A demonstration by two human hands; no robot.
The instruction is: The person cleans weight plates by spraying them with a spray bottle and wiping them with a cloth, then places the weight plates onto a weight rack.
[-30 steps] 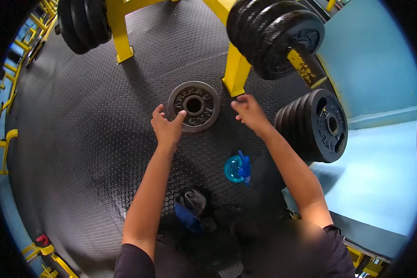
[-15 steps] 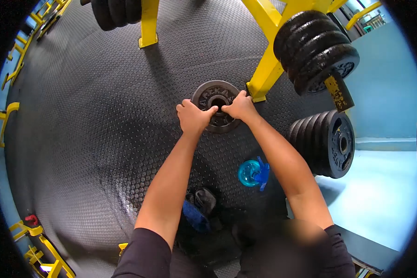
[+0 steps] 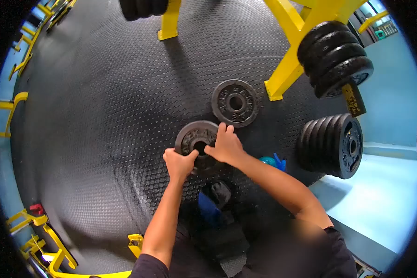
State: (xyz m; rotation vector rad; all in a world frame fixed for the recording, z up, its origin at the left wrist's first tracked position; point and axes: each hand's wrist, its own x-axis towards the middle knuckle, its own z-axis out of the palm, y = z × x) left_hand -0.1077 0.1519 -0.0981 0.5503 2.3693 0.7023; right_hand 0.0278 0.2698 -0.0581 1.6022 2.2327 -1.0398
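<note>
A round dark weight plate [image 3: 188, 137] with raised lettering and a centre hole is gripped between both hands. My left hand [image 3: 178, 164] is closed on its left edge, with the thumb by the hole. On the right edge, my right hand [image 3: 227, 147] is closed too, its thumb also reaching toward the hole. A second weight plate [image 3: 236, 118] lies flat on the floor just beyond the held one, close to my right fingertips. Whether the held plate touches the floor I cannot tell.
A yellow rack [image 3: 282, 74] carries black weight plates [image 3: 336, 58] on a peg, and a lower row of plates [image 3: 350, 148] stands at right. A blue-topped bottle [image 3: 278, 162] is partly behind my right forearm. My shoe [image 3: 217, 192] rests on the black textured floor [image 3: 111, 129].
Both hands have brought the weight plate toward my body and left, uncovering the second plate on the floor. The view has shifted somewhat, and my right forearm now partly covers the bottle.
</note>
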